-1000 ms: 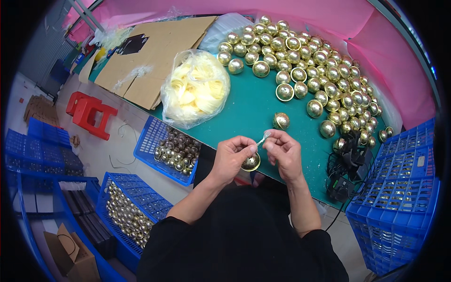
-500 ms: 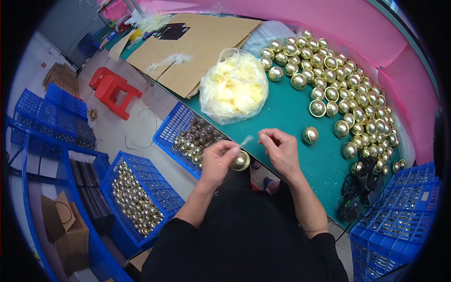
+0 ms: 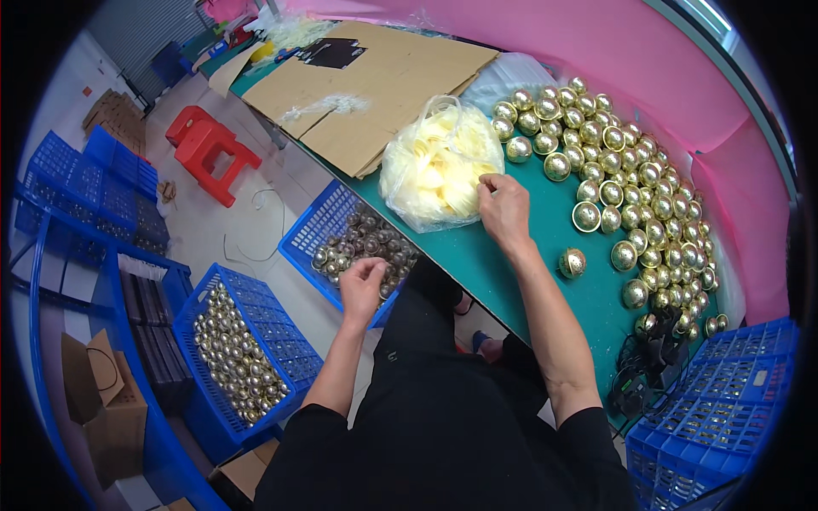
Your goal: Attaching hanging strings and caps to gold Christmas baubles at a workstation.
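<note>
My left hand (image 3: 361, 291) hangs over the blue crate (image 3: 296, 237) below the table edge, its fingers curled in. Dark and gold metallic balls (image 3: 368, 243) fill that crate beside and beyond the fingers. Whether anything sits between them, I cannot make out. On the table, my right hand (image 3: 506, 209) touches the right side of a clear plastic bag (image 3: 409, 209) heaped with pale yellow thin pieces (image 3: 443, 162). Its thumb and fingertips are pinched together at the bag, and what they hold is hidden. A lone gold ball (image 3: 572, 263) rests on the green tabletop (image 3: 532, 243) right of that hand.
Many gold balls (image 3: 648, 204) cover the table's right side. Flattened cardboard (image 3: 383, 72) lies at the far left of the table. Blue crates (image 3: 716, 400) stand at right, another crate of balls (image 3: 243, 358) at left. A red stool (image 3: 209, 157) stands on the floor.
My right hand has moved up and away to the bag. My left hand has dropped left over the crate; the gold ball and whitish strip seen at it before no longer show there.
</note>
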The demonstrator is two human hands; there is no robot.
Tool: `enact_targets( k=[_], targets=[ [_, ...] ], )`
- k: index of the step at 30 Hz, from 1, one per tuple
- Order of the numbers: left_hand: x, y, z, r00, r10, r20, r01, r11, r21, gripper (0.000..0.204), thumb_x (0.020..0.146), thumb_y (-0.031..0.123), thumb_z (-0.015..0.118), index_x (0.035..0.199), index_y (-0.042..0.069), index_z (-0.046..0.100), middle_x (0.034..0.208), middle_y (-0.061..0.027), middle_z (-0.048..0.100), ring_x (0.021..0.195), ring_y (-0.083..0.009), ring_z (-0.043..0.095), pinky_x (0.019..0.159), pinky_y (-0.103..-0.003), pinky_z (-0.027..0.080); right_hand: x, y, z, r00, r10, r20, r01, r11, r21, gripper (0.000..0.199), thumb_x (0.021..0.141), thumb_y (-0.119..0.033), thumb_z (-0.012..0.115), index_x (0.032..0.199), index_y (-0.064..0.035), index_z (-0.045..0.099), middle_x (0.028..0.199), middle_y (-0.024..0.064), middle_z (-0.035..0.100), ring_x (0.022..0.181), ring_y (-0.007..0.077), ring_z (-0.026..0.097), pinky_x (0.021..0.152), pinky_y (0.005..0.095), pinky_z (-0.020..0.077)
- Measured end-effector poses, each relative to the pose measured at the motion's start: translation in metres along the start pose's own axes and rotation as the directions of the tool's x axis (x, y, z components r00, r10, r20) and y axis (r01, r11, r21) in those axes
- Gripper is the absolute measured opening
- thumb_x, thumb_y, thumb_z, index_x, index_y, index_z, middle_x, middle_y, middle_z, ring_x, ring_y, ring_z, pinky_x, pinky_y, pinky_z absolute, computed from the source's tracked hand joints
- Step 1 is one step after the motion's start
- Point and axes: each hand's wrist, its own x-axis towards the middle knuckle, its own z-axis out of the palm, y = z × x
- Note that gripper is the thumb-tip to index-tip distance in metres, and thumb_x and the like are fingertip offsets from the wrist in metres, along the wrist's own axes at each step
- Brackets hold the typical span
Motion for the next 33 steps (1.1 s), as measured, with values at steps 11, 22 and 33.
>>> enact_targets(
  k=[11,22,33],
  targets=[
    [-0.023,0.030,0.035,0.979,-0.004,0.202,0.033,0.990,-0.141,0.012,0.099,0.005,0.068,0.104,-0.004,0.074,0.098,-0.0081,0.076,0.091,-0.0126,0.071,0.086,-0.027,0.056,0.019,-0.028,0.017,0.999,-0.025,0.036,0.028,0.996,-0.089,0.017,0.088,-0.017,0.073,0.094,-0.0030,0.078,0.097,0.0209,0.074,0.092,0.0397,0.072,0.083,0.0477,0.0569],
    [-0.033,0.053,0.053,0.950,-0.007,0.313,0.085,0.968,-0.235,0.012,0.100,0.007,0.069,0.104,-0.003,0.074,0.094,-0.0054,0.074,0.088,-0.0112,0.069,0.085,-0.026,0.055,0.021,-0.020,0.010,0.995,0.075,0.064,-0.083,0.989,0.124,0.024,0.088,-0.021,0.073,0.099,-0.0009,0.080,0.083,0.0137,0.077,0.072,0.0226,0.072,0.070,0.0357,0.0559],
    [-0.012,0.108,0.109,0.840,-0.067,0.539,0.302,0.882,-0.361,0.028,0.107,0.024,0.062,0.106,-0.001,0.074,0.075,0.0011,0.060,0.065,-0.0072,0.051,0.061,-0.023,0.041,-0.079,-0.034,-0.067,0.899,0.206,0.387,-0.363,0.844,0.394,0.024,0.096,-0.019,0.073,0.090,0.0045,0.074,0.073,-0.0019,0.066,0.067,0.0049,0.054,0.060,0.0253,0.0453]
  ],
)
